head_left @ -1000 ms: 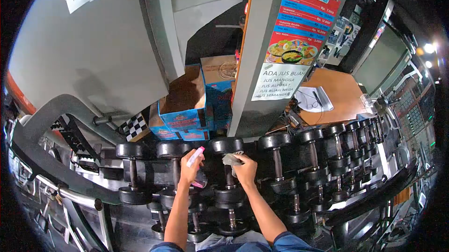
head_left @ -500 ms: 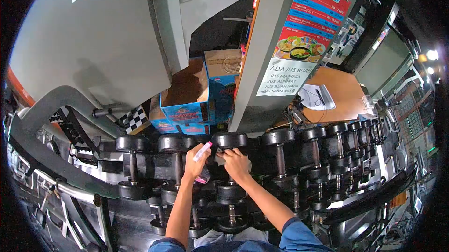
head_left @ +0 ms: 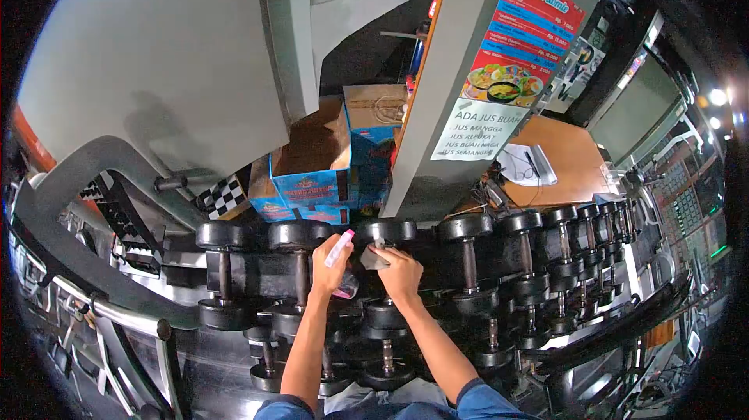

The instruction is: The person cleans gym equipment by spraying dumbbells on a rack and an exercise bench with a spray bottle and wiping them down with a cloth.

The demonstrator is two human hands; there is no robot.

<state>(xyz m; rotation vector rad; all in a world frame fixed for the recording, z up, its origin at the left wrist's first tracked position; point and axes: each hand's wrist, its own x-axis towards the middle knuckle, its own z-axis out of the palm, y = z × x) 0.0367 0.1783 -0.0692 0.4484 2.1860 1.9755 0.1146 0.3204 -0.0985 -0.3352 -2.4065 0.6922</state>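
Observation:
My left hand is closed round a spray bottle with a white and pink head; its body shows partly below the hand. In my right hand is a greyish cloth, pressed near the handle of a black dumbbell on the rack. That dumbbell's handle is mostly hidden behind the hand and cloth. Just left of my left hand lies another black dumbbell, and to the right of my right hand is one more dumbbell.
Several smaller dumbbells run off to the right, with a lower row beneath. Blue cardboard boxes stand behind the rack, beside a grey pillar. A wooden desk is at the back right; a machine frame is at left.
My right hand and the cloth have shifted slightly on the same dumbbell. The left hand still holds the spray bottle, and the view has moved a little.

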